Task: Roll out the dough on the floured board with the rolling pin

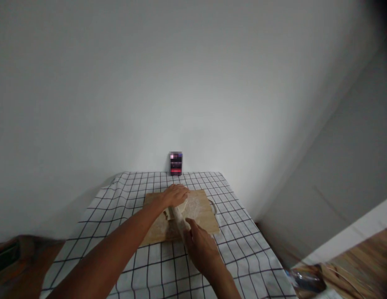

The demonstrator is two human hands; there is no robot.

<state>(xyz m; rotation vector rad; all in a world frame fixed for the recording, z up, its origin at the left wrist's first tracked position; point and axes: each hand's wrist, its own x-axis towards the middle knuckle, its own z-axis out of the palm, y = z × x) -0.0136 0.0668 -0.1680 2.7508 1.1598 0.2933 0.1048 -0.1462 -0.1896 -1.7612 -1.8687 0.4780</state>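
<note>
A floured rolling pin (178, 218) lies lengthwise, pointing away from me, across a wooden cutting board (208, 223). My left hand (175, 194) is closed over its far end. Around the near end, my right hand (200, 245) is wrapped, thumb and index finger toward the board. Pale, flattened dough (169, 214) shows beside and partly beneath the pin, its left edge uneven; my left hand and the pin hide some of it. White flour dusts the board.
A black-and-white checked cloth (243, 249) covers the table. At the table's back, a blurred-out dark phone-like object (176, 163) stands against the white wall. The board has a handle (213, 207) at its right. Bags (307, 277) lie on the floor at lower right.
</note>
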